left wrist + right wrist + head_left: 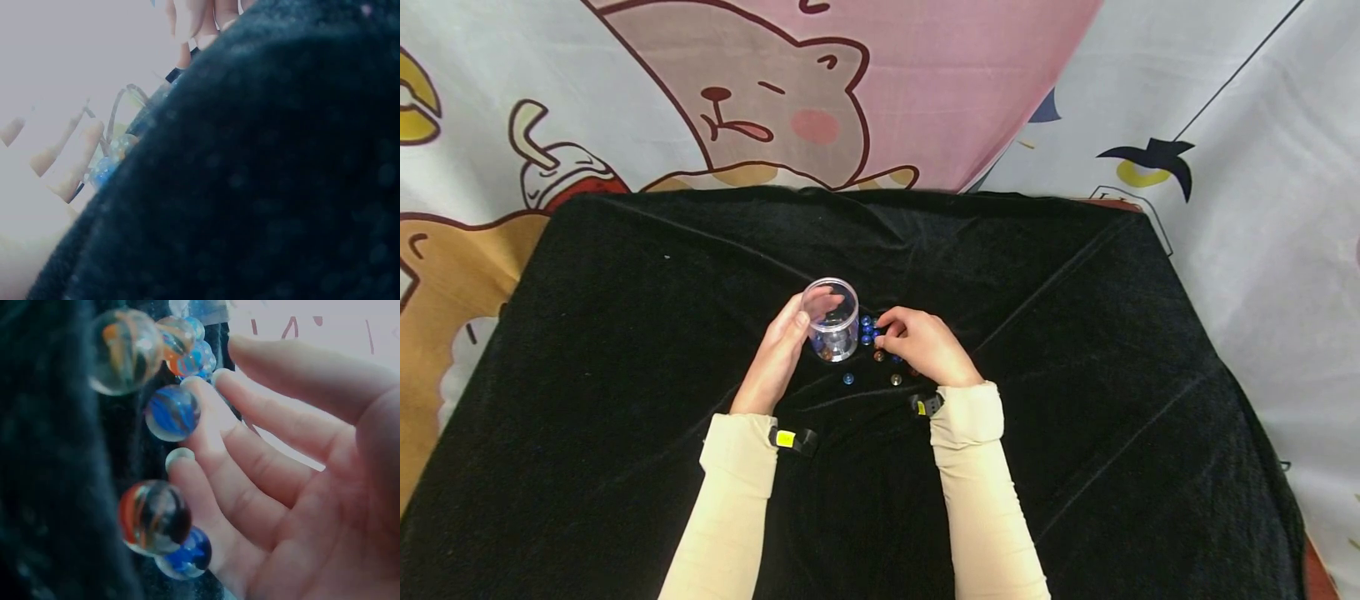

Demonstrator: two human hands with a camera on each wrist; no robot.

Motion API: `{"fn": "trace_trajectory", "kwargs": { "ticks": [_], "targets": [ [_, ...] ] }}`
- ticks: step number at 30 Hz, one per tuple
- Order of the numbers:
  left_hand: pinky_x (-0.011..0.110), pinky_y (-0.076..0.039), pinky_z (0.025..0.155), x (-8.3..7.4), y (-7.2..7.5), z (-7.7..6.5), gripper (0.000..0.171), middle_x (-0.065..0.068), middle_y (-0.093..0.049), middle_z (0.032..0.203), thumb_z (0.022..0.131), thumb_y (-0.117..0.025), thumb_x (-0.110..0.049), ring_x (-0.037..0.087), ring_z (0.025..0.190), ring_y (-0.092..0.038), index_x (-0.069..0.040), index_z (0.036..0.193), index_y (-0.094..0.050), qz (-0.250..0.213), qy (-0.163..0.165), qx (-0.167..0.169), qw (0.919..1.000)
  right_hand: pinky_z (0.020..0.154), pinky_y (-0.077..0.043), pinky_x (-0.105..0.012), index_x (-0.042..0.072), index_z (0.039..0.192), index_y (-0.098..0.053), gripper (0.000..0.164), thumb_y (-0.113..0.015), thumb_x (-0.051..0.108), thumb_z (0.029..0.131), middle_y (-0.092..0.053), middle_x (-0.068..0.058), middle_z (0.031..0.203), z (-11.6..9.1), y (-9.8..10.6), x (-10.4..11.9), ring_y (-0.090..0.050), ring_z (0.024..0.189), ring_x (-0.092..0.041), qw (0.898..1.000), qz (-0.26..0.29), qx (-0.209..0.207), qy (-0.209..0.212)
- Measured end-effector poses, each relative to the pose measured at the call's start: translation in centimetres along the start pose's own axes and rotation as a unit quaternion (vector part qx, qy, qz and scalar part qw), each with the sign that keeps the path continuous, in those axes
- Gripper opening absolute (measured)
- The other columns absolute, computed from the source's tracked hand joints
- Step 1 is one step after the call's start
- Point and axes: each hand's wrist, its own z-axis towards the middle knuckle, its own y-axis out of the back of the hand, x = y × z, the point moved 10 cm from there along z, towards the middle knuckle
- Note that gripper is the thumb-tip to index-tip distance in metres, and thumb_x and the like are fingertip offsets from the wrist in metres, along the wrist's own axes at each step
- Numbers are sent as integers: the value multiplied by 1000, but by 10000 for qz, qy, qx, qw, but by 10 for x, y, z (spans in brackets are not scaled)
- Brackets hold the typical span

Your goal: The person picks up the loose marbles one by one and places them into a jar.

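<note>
My left hand [781, 343] grips a clear round jar [841, 340] standing on the black cloth, thumb on the near side and fingers behind. A few marbles, blue and orange-brown, show through its lower wall. Just right of the jar, my right hand [928, 340] rests low over a group of blue marbles [866, 330]. In the right wrist view its fingers are spread and gently bent, thumb apart. Fingertips are right at a blue swirled marble [173, 413]. A red-and-clear marble [154, 519] and a darker blue marble [187, 555] lie by the little finger.
Black cloth [625, 375] covers the table, with folds running across it. A lone blue marble [847, 378] and an amber marble [896, 380] lie on the near side. Behind the table hangs a printed curtain [955, 92]. Dark cloth fills most of the left wrist view.
</note>
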Motion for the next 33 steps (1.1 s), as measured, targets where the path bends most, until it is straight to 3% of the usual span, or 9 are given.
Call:
{"fn": "trace_trajectory", "kwargs": {
  "ticks": [8,18,33],
  "targets": [
    [48,-18,101,-7,-3,-2,44,18,-42,131,96,-32,-32,28,125,-34,-9,133,-36,6,-16,21,10000,55,-40,-29,13,97,-62,17,-63,22,83,-57,6,68,2,-1,8,-50,59,-12,9977,-546,-269,298],
    [54,-14,101,-21,-9,-3,45,24,-38,131,97,-30,-29,35,125,-31,-1,133,-32,69,-106,102,9999,55,-40,-29,15,96,-62,18,-65,25,81,-56,8,65,4,-5,8,-50,58,-11,9962,-805,-300,137],
    [54,-14,101,-21,-8,-3,48,24,-39,131,96,-32,-33,33,125,-31,-1,132,-33,147,-102,51,9998,56,-41,-29,15,92,-62,17,-67,25,80,-57,6,64,5,-5,3,-51,58,-13,9969,-703,-362,21]
  ]
}}
